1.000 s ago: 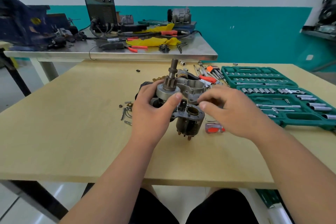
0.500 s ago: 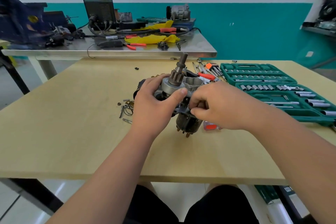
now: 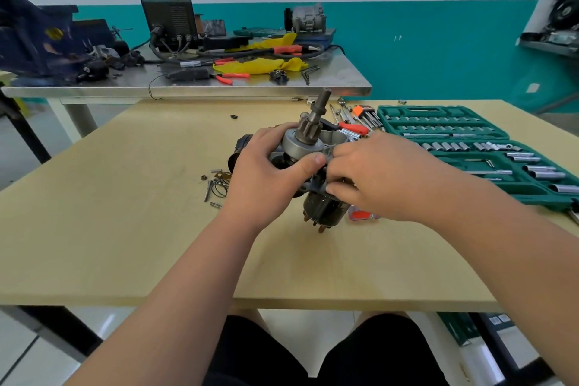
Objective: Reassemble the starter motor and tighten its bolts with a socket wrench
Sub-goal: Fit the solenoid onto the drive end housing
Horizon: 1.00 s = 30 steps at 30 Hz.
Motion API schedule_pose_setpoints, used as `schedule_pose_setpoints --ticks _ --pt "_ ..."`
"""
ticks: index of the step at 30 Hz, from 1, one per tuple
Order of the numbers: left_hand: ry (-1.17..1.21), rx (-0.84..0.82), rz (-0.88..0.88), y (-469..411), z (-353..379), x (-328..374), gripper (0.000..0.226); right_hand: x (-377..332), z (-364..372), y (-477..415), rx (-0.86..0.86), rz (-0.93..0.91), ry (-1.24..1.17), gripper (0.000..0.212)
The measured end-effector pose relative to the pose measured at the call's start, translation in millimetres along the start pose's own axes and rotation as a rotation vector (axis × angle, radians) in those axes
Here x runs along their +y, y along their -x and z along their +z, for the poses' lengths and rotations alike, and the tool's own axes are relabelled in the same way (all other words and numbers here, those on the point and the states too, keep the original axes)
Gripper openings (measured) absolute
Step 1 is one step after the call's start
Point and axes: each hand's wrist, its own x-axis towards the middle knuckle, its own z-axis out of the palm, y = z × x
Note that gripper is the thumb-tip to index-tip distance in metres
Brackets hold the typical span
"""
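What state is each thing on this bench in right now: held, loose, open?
Starter motor: gripped, shaft pointing up, slightly tilted.
Left hand: grips the motor.
Right hand: pinches its housing.
Socket case: open, flat on table.
Small bolts and rings: loose on table.

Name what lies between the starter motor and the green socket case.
Head view: the right hand spans that stretch, gripping the starter motor; an orange-handled tool lies beneath it.
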Motion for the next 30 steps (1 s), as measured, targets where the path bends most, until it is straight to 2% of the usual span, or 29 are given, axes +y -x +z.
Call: schedule_pose_setpoints --ticks 4,7,11,16,23,27,30 --pt "-0.034 -0.053 0.010 -2 -4 1 0.045 0 8 5 0.046 0.071 -0.220 0.021" --pt "-0.044 -0.059 0.013 -3 -4 2 0.041 0 12 3 0.029 0.106 -0.214 0.024" --pt "-0.057 -0.056 0.021 -3 -4 3 0.039 -1 14 -1 0.061 0.102 -0.079 0.030" --pt "-0.069 -0.048 0.059 -2 -6 4 0.038 6 8 7 0.008 0.063 -0.274 0.015" --pt "-0.091 -0.077 0.086 -2 -3 4 0.043 4 -4 4 -0.090 0.052 -0.207 0.011" --pt "-0.091 -0.068 0.087 -2 -3 3 0.041 -2 -1 4 -0.083 0.072 -0.042 0.023" --pt "-0.080 -0.059 0.080 -2 -5 2 0.038 -8 3 0 -0.087 0.072 0.081 0.021"
